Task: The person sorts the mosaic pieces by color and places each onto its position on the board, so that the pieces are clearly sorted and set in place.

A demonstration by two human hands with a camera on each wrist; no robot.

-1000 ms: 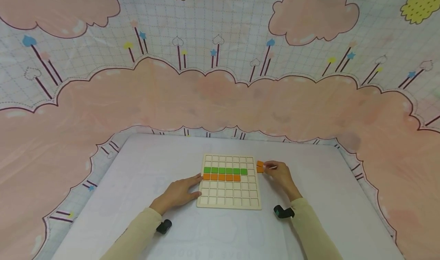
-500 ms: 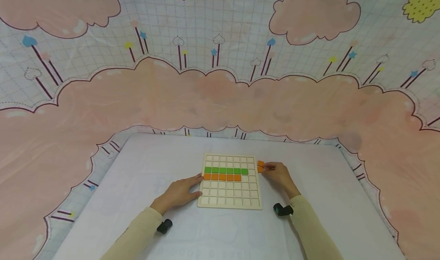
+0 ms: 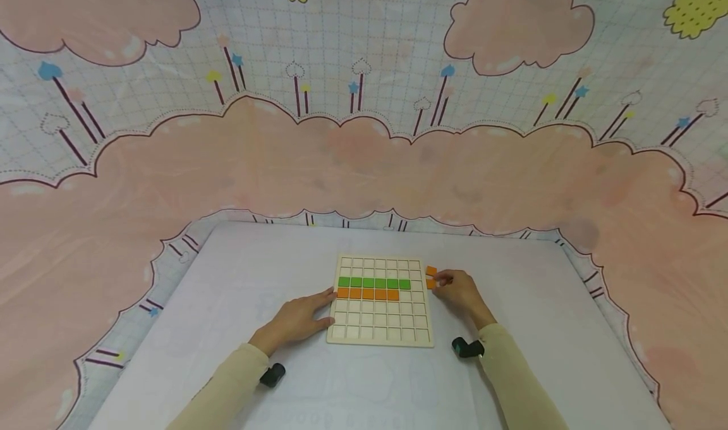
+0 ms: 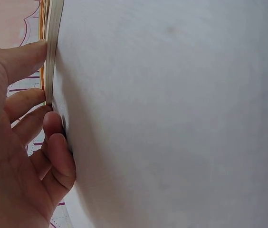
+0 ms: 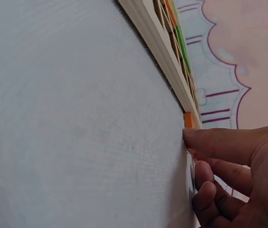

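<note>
A square wooden grid board (image 3: 379, 343) lies in the middle of the table. Several green tiles (image 3: 368, 283) fill most of one row, and a row of orange tiles (image 3: 368, 294) runs just below them. My left hand (image 3: 296, 317) rests its thumb and fingertips against the board's left edge, fingers extended. Just off the upper right edge lies a loose orange tile (image 3: 431, 270). Nearer to me, my right hand (image 3: 459, 289) pinches another orange tile (image 3: 430, 284) between thumb and forefinger; the fingers partly hide it. In the right wrist view, the thumb tip stays low at the table surface.
A white-covered table (image 3: 352, 386) lies under everything. Behind it hangs a patterned cloth (image 3: 352, 164) with clouds and hearts. Black wrist devices sit by each sleeve, the left one (image 3: 273, 375) and the right one (image 3: 467, 348).
The right fingers have shifted slightly toward me, drawing the nearer orange tile away from the other, with a gap now between them. The left hand and the board have stayed put.
</note>
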